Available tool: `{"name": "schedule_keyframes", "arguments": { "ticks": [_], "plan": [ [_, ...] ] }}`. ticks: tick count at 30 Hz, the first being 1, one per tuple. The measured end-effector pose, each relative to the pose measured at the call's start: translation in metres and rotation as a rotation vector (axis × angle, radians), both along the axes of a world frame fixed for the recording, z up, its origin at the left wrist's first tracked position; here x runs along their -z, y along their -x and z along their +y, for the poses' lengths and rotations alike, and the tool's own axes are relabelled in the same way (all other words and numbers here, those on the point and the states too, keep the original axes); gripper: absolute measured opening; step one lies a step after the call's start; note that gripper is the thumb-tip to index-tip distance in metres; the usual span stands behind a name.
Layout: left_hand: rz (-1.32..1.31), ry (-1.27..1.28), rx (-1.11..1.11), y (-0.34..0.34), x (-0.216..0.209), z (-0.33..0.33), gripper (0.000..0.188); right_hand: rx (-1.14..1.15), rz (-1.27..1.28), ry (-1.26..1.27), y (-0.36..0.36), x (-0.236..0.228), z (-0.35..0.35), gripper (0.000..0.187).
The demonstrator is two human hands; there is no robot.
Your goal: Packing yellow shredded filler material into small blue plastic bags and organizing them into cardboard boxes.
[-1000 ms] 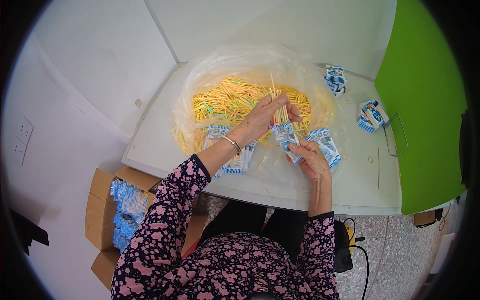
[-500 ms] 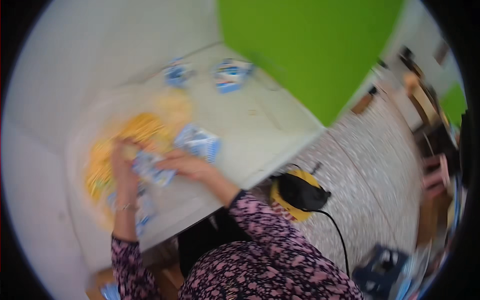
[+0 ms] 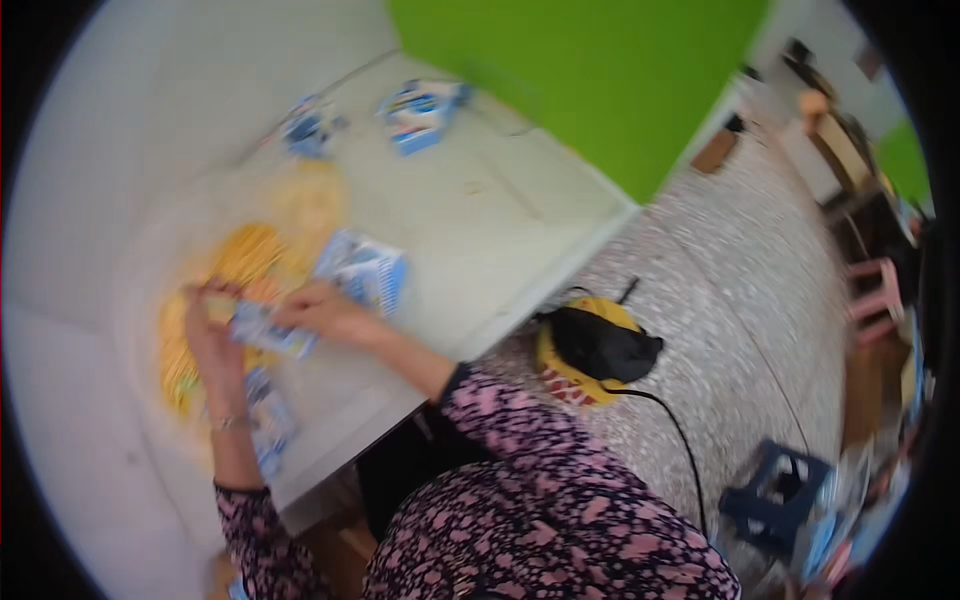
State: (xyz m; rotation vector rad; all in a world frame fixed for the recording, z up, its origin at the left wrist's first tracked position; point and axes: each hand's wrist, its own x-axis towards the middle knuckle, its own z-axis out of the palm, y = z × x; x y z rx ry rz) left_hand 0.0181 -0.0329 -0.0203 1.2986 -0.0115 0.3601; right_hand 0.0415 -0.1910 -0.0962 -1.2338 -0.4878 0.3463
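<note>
Between my hands is a small blue-and-white packet (image 3: 275,332), blurred by motion. My right hand (image 3: 328,312) pinches its right side. My left hand (image 3: 210,338) is at the packet's other end, its fingers curled around something I cannot make out clearly. Beneath and beyond the left hand lies a heap of thin yellow sticks (image 3: 248,258), which seems to sit on or in pale see-through plastic. A blue-and-white box (image 3: 362,270) rests just beyond my right hand. More blue-and-white packets (image 3: 268,420) lie beside my left wrist.
The white table (image 3: 480,240) meets a white wall and a green panel (image 3: 580,80). Two blue-and-white packs (image 3: 420,115) (image 3: 308,127) stand at the back. On the floor to the right are a yellow stool with a black bag (image 3: 605,345) and a dark blue plastic stool (image 3: 775,497).
The view has shifted, so the table sits farther up and left. My right fingers have closed in on the packet, which stays between both hands.
</note>
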Motion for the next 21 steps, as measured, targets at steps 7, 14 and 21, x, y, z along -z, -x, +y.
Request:
{"name": "schedule_keyframes", "arguments": {
  "ticks": [7,14,21],
  "plan": [
    [0.092,0.002,-0.054,0.003,-0.015,-0.025,0.039,-0.080,0.120,0.126,0.007,-0.021,-0.025,0.022],
    [0.008,0.095,-0.009,0.011,-0.024,-0.009,0.033,-0.186,0.142,0.093,0.013,-0.024,-0.022,0.018],
    [0.010,0.086,0.026,0.020,-0.017,-0.021,0.037,-0.180,0.178,0.021,0.013,-0.024,-0.020,0.018]
  ]
}}
